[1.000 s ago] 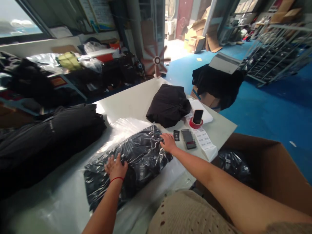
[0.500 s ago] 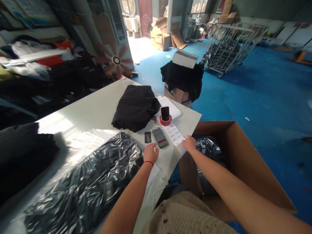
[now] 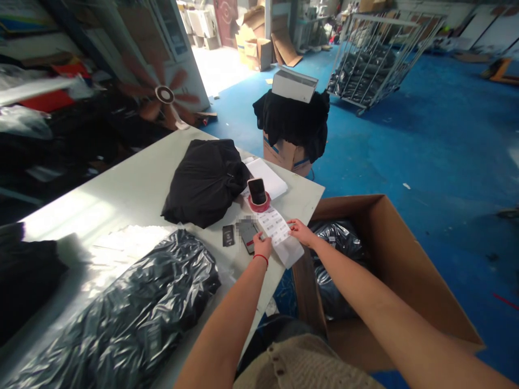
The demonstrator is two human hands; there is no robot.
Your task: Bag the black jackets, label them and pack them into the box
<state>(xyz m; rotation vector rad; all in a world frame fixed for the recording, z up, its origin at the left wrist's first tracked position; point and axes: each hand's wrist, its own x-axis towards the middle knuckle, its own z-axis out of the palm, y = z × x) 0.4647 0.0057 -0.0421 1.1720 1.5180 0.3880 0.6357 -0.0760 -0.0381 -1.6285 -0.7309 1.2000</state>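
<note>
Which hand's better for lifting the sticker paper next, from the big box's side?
Probably the right hand: its fingertips are at that edge of the label paper, nearest the cardboard box. The left hand is by the opposite edge, close to the flat phone.

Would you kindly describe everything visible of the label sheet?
The label sheet is a white, paper-like strip with rows of small, unreadable printed labels and a blank near end. It lies on the table, its far end at the red tape roll. The right hand touches one edge; whether the left hand does is unclear.
</note>
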